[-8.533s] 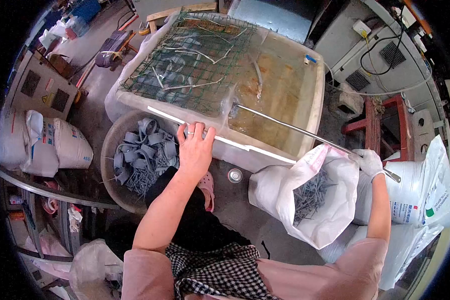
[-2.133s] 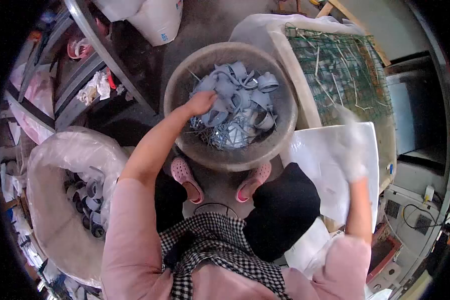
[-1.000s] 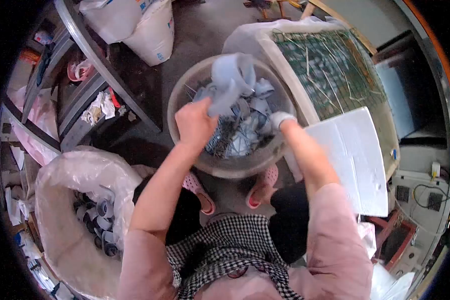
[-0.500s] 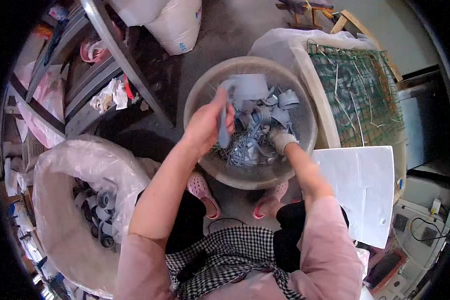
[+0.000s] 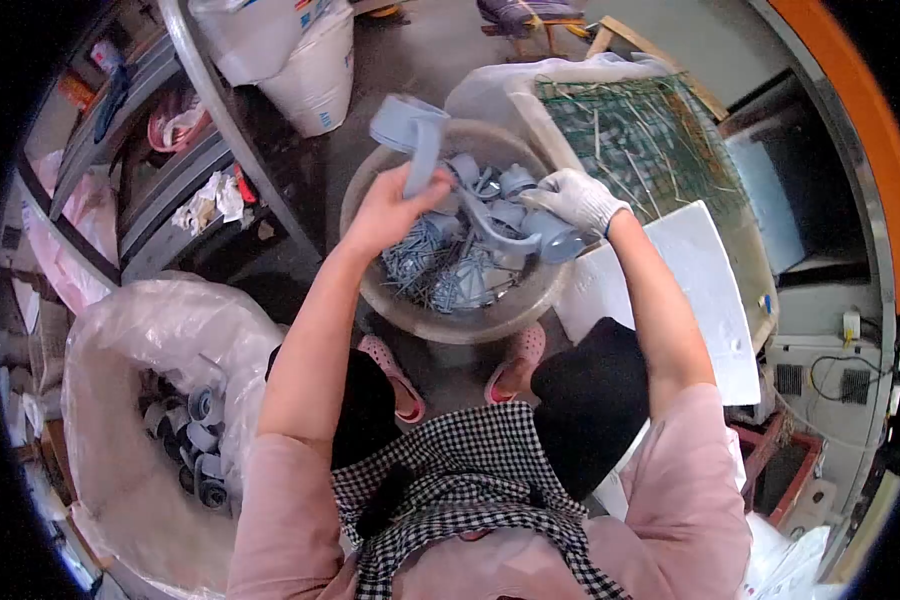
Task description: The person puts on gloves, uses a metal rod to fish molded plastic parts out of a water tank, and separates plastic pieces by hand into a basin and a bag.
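Note:
My bare left hand (image 5: 395, 210) is closed round the strip of a grey plastic part (image 5: 407, 124), whose wide cup-like end points up and away. Over the right rim of a round basin (image 5: 358, 270), my right hand (image 5: 577, 203), in a white glove, grips another grey plastic part (image 5: 553, 237). A long curved strip runs from near that part towards my left hand; whether they are one piece I cannot tell. In the basin lie several grey round fittings (image 5: 515, 180) and a heap of thin grey plastic sticks (image 5: 418, 255).
At lower left stands a plastic-lined bin (image 5: 110, 420) with several grey fittings (image 5: 203, 405) inside. A white foam board (image 5: 705, 300) leans right of the basin. Beyond are a lined container with green netting (image 5: 620, 140), white sacks (image 5: 310, 85) and a metal frame (image 5: 205, 90).
My right hand has come up out of the basin's contents and now holds a grey plastic part. My left hand keeps its part, lifted towards the basin's left side. The camera view has shifted.

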Tool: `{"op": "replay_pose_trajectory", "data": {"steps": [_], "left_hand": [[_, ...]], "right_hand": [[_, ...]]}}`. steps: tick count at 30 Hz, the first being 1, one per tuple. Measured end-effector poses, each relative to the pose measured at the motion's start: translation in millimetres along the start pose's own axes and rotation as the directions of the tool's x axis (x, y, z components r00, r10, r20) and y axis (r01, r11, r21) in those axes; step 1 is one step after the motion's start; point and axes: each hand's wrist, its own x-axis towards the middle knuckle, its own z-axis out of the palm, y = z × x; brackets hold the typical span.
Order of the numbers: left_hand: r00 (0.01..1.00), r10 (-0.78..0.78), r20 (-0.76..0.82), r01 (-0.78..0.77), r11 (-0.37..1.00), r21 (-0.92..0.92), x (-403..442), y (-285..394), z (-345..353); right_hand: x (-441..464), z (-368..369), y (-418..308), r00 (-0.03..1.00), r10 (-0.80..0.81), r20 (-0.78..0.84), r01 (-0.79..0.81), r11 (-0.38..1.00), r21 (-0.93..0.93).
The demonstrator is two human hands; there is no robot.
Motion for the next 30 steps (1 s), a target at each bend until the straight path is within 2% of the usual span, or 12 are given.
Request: {"op": "replay_pose_trajectory", "data": {"steps": [3,5,7,9,11,12,15,19,21,24,29,30], "left_hand": [[0.943,0.318,0.093,-0.331,0.922,0.201,-12,5,19],[0.927,0.321,0.193,-0.368,0.877,0.31,-14,2,18],[0.915,0.313,0.255,-0.394,0.828,0.398,-15,-1,20],[0.911,0.35,0.218,-0.402,0.872,0.28,-17,-3,24],[0.994,-0.034,0.101,0.031,0.999,0.03,-21,-6,24],[0.997,0.075,0.027,-0.077,0.991,0.106,-19,-7,24],[0.992,-0.057,-0.116,0.054,0.998,-0.023,-18,-7,26],[0.946,-0.154,-0.287,0.157,0.988,-0.012,-16,4,34],[0.869,-0.288,-0.402,0.194,0.946,-0.259,-14,9,41],[0.877,-0.404,-0.259,0.266,0.858,-0.439,-10,1,33],[0.934,-0.348,0.08,0.326,0.736,-0.594,-7,-3,22],[0.946,-0.295,0.133,0.312,0.723,-0.616,-8,1,23]], "right_hand": [[-13,-6,0,0.989,-0.021,0.149,-0.011,0.977,0.211],[-22,-2,-3,0.986,-0.136,0.099,0.083,0.906,0.414],[-25,0,-10,0.971,-0.097,0.219,-0.118,0.603,0.789],[-24,6,-9,0.966,-0.029,0.256,-0.212,0.478,0.853],[-9,20,5,0.991,0.008,0.136,-0.135,0.171,0.976],[-17,9,2,0.983,-0.056,0.173,-0.167,0.091,0.982],[-11,12,19,0.973,-0.068,-0.221,0.23,0.199,0.953],[-10,8,34,0.982,-0.105,-0.157,0.184,0.333,0.925],[-10,11,47,0.991,0.015,-0.131,0.114,0.399,0.91],[3,23,68,0.969,0.202,-0.143,-0.053,0.732,0.679],[4,28,54,0.995,0.098,-0.032,-0.029,0.56,0.828],[6,28,48,0.994,0.099,-0.04,0.009,0.296,0.955]]}}
